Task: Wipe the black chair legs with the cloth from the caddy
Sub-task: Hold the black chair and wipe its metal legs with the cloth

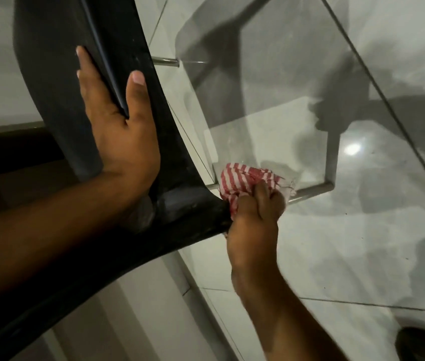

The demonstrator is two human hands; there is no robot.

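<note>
A black plastic chair point(138, 37) fills the left of the head view, tipped over, with one leg point(195, 212) running toward the centre. My left hand point(120, 131) grips the chair frame, fingers around its edge and thumb on top. My right hand point(253, 217) is closed on a bunched red-and-white striped cloth point(240, 178), which wraps the end of that leg. The leg tip is hidden inside the cloth. No caddy is visible.
A glass table top point(362, 74) on a grey metal frame point(328, 162) stands right beside the cloth. Glossy white floor tiles point(336, 256) lie below, with dark shadows. A foot point(424, 342) shows at the bottom right corner.
</note>
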